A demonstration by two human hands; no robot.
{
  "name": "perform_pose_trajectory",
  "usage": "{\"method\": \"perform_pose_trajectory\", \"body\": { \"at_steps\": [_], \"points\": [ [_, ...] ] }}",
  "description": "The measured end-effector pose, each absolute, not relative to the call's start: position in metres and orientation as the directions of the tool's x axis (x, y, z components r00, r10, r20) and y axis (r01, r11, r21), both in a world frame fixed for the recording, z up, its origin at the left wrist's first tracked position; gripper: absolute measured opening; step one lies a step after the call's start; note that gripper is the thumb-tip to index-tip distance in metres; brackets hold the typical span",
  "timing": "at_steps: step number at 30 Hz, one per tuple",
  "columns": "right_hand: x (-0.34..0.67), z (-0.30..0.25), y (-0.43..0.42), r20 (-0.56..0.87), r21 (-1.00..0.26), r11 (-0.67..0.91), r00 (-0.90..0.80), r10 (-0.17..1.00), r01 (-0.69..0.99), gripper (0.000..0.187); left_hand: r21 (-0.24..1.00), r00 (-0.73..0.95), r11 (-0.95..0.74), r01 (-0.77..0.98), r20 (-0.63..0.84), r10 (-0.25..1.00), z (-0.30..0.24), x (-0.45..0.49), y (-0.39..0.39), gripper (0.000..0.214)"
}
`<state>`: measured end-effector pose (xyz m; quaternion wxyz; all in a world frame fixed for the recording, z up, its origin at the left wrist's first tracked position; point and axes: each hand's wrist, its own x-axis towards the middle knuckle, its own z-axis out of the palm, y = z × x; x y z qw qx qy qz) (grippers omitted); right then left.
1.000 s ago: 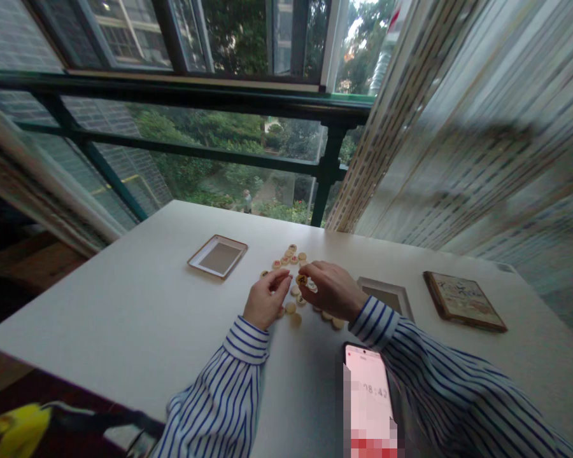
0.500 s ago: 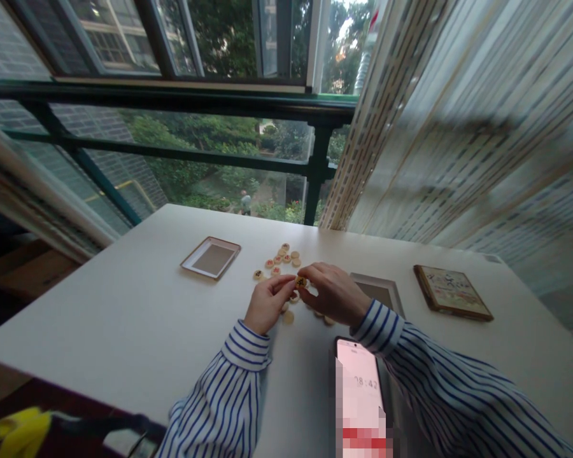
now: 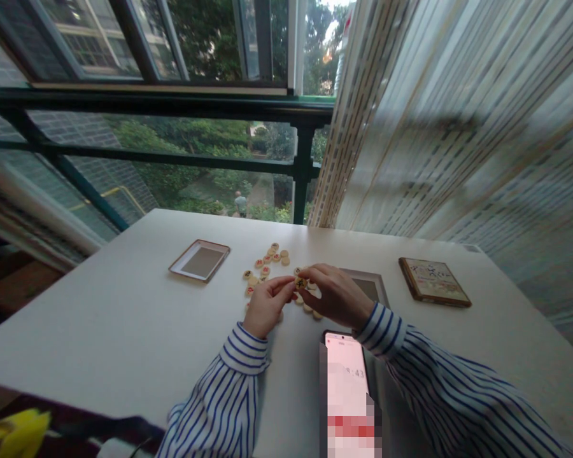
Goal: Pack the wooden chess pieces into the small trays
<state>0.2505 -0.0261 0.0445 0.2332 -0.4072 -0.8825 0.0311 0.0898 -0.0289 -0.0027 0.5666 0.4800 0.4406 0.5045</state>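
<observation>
While the right hand (image 3: 337, 294) pinches a marked disc (image 3: 300, 284) between thumb and fingertips, parted only by the disc, the left hand (image 3: 267, 305) has thumb and forefinger nearly together at its edge; from where I stand, I cannot tell whether they grip it. Loose discs (image 3: 266, 270) lie beyond and beneath the fingers on the white table (image 3: 124, 318). One shallow tray (image 3: 203, 261) sits left of the fingertips; a lit phone (image 3: 344, 357) lies nearer the person.

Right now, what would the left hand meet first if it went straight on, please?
Probably the piece in the right hand, right by the left hand; whether they already touch is unclear.
</observation>
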Motion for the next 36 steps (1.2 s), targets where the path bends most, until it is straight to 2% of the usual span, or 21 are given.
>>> {"method": "perform_pose_trajectory", "body": {
  "at_steps": [19,36],
  "points": [
    [0.280,0.041,-0.036,0.453,-0.352,0.698,-0.539,0.710,0.623,0.022,0.983,0.177,0.033,-0.182,0.000,0.984,0.001,0.113,-0.037,0.029],
    [0.295,0.036,-0.043,0.461,-0.417,0.680,-0.505,0.730,0.602,0.022,0.972,0.194,0.105,-0.210,-0.064,0.979,0.001,0.127,-0.043,0.028]
  ]
}}
